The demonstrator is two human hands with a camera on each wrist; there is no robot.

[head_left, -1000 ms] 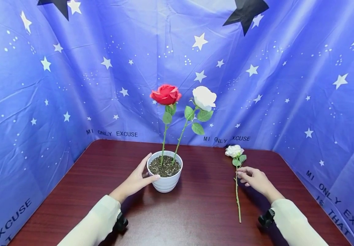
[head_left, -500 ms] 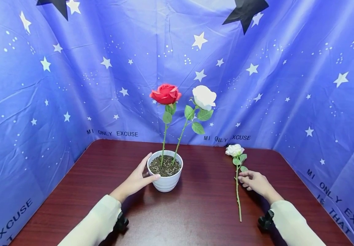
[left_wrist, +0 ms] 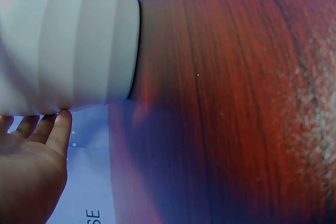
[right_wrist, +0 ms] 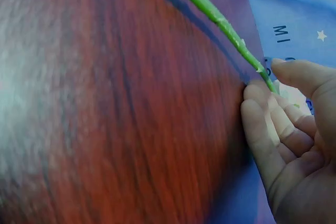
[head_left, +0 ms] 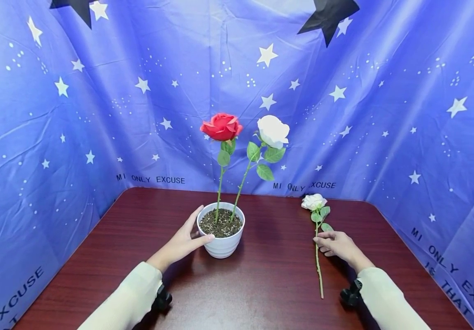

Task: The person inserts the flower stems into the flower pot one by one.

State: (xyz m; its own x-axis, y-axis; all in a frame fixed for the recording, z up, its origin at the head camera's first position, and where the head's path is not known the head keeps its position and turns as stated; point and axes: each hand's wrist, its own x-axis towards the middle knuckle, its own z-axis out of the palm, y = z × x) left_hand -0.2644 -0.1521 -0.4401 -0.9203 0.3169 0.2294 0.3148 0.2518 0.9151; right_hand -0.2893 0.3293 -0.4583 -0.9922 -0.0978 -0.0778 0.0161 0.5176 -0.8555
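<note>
A white ribbed flowerpot (head_left: 221,247) filled with soil stands upright on the table, a red rose (head_left: 222,127) and a white rose (head_left: 274,132) rising from it. My left hand (head_left: 181,243) holds the pot's left side, thumb at the near rim; in the left wrist view its fingertips (left_wrist: 62,121) meet the wall. To the right lies a second white rose (head_left: 314,202) with a thorny green stem (right_wrist: 215,19). My right hand (head_left: 337,245) reaches over that stem, loosely bent. In the right wrist view the stem runs between thumb and fingers, and a gap shows beside the thumb.
The dark red wooden table (head_left: 269,275) ends at a blue star-printed cloth (head_left: 171,59), which hangs behind it and along both sides. A black wrist device (head_left: 351,294) sits under the right sleeve, with a similar black device (head_left: 162,298) under the left.
My right hand has slid slightly toward me and then left, its fingertips now over the stem. The left hand, pot and roses look unchanged.
</note>
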